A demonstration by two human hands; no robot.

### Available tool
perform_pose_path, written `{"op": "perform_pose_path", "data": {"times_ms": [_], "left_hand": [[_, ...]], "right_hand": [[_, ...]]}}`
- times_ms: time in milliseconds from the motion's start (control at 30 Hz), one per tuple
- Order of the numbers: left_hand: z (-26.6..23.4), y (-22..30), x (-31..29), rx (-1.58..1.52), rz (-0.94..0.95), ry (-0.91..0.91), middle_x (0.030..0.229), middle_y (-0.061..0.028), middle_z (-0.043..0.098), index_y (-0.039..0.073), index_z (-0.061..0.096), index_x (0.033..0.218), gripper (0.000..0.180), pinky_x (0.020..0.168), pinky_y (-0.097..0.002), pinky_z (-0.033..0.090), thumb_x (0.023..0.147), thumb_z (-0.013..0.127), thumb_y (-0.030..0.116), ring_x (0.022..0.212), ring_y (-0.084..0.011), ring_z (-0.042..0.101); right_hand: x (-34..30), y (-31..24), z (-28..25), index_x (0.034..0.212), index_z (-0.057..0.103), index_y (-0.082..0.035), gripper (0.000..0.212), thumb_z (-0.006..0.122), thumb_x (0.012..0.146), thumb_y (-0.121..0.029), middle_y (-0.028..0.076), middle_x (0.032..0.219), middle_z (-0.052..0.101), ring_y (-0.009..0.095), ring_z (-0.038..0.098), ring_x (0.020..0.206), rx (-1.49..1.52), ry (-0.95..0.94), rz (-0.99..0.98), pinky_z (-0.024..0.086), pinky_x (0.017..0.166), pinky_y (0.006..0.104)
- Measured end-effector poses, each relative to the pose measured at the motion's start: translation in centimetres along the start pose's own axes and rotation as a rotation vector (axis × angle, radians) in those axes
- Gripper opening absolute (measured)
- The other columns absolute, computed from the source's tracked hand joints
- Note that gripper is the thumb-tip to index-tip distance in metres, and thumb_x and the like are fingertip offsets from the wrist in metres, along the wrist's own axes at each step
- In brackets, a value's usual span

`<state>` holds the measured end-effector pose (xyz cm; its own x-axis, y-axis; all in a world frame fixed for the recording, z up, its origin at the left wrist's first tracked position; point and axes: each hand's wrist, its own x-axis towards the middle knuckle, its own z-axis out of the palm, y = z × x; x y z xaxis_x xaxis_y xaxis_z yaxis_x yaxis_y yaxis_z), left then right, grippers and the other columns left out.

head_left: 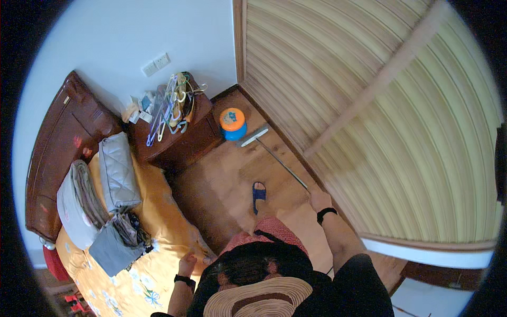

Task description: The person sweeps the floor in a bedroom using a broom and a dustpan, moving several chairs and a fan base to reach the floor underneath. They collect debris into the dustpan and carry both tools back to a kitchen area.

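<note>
The right hand (319, 201) grips a flat mop (255, 137), its head near an orange-topped blue bucket (233, 127); the left hand (187, 265), half-open, hangs by the bed (171, 232).

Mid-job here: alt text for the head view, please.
The person's right grip holds a flat-headed mop, its head beside a blue tub with an orange lid. A slipper lies nearby; left are a bed and a nightstand piled with hangers.

No wording or numbers can be read. Beside the wooden nightstand (182, 150), the blue tub (235, 134) bears a bluish printed motif on its orange lid (233, 126), too small to make out.
</note>
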<state>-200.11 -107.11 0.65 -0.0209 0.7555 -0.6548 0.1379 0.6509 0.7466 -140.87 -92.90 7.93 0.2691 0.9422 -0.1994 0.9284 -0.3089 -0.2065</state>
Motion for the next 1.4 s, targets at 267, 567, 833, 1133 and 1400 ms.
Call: {"op": "perform_pose_path", "data": {"times_ms": [267, 567, 833, 1133, 1400], "left_hand": [[3.4, 8.3, 9.4, -0.481, -0.207, 0.072, 0.097, -0.0057, 0.057, 0.003, 0.052, 0.109, 0.027, 0.065, -0.0257, 0.045, 0.083, 0.056, 0.011, 0.082, -0.0121, 0.053], [8.7, 21.6, 15.0, 0.230, 0.001, 0.062, 0.096, -0.0106, 0.064, 0.001, 0.059, 0.112, 0.037, 0.075, -0.0268, 0.048, 0.078, 0.063, 0.014, 0.087, -0.0155, 0.060], [0.6, 22.8, 19.7, 0.373, -0.141, -0.039, 0.081, -0.0053, 0.064, 0.002, 0.060, 0.107, 0.034, 0.056, -0.0276, 0.048, 0.078, 0.062, 0.018, 0.067, -0.0157, 0.060], [-6.9, 24.4, 33.8, 0.148, -0.280, -0.227, 0.088, -0.0083, 0.059, 0.001, 0.057, 0.108, 0.026, 0.063, -0.0314, 0.046, 0.087, 0.053, 0.015, 0.072, -0.0189, 0.055], [1.0, 34.2, 44.4, -0.076, -0.641, -0.844, 0.084, -0.0059, 0.052, -0.001, 0.055, 0.100, 0.020, 0.061, -0.0266, 0.040, 0.092, 0.045, 0.015, 0.069, -0.0121, 0.047]], "right_hand": [[15.2, -1.8, -4.3, 0.113, 0.058, -0.018, 0.035, 0.047, 0.081, -0.011, 0.018, 0.079, 0.063, 0.036, 0.061, 0.073, -0.026, -0.173, -0.147, 0.047, 0.063, 0.0466], [30.6, -7.3, -2.0, 0.109, 0.060, -0.018, 0.030, 0.040, 0.087, -0.019, 0.019, 0.085, 0.063, 0.038, 0.061, 0.077, -0.030, -0.175, -0.160, 0.046, 0.067, 0.0484], [33.4, -11.1, 1.7, 0.110, 0.061, -0.022, 0.031, 0.043, 0.085, -0.020, 0.016, 0.094, 0.064, 0.033, 0.061, 0.089, -0.068, -0.156, 0.071, 0.047, 0.076, 0.0441], [17.3, -7.8, -1.2, 0.121, 0.054, -0.022, 0.041, 0.045, 0.082, -0.009, 0.017, 0.085, 0.064, 0.030, 0.063, 0.078, -0.092, -0.283, 0.270, 0.049, 0.067, 0.0425], [3.4, -6.8, 0.0, 0.115, 0.057, -0.027, 0.034, 0.047, 0.084, -0.016, 0.011, 0.076, 0.064, 0.028, 0.064, 0.071, -0.005, -0.286, 0.618, 0.050, 0.060, 0.0400]]}}
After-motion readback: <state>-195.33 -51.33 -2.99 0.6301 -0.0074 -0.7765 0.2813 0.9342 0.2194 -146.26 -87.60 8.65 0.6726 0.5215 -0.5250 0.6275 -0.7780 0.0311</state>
